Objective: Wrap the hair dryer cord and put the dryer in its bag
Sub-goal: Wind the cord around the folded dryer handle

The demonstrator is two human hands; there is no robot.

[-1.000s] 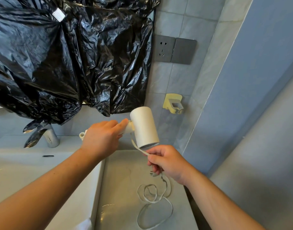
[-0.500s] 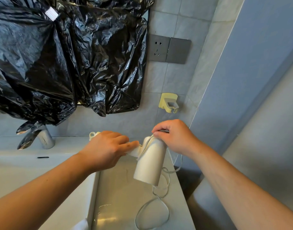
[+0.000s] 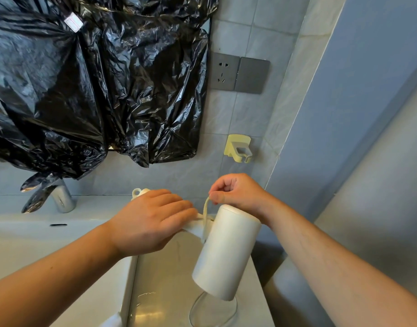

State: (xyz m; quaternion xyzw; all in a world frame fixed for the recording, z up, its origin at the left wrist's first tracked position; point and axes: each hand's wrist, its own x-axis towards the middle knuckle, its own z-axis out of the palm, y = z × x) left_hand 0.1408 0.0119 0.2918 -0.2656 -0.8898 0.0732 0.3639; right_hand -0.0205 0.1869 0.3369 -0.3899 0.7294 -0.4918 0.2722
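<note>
A white hair dryer (image 3: 225, 253) hangs over the counter with its barrel pointing down and toward me. My left hand (image 3: 151, 220) grips its handle, which is mostly hidden under my fingers. Just behind the barrel's top, my right hand (image 3: 238, 194) pinches the flat white cord (image 3: 205, 208) and holds it taut against the handle joint. A loose loop of the same cord (image 3: 212, 312) lies on the counter under the barrel. No dryer bag is in view.
A pale counter (image 3: 165, 279) runs beside a white basin (image 3: 37, 244) with a chrome tap (image 3: 61, 197). Black plastic sheeting (image 3: 96, 79) covers the mirror. A grey wall socket (image 3: 240, 74) and a yellowish wall holder (image 3: 238, 148) sit on the tiles. A blue wall is to the right.
My right hand rose from under the barrel to above it, carrying the cord up and around the handle. The dryer tilted down and less loose cord lies on the counter.
</note>
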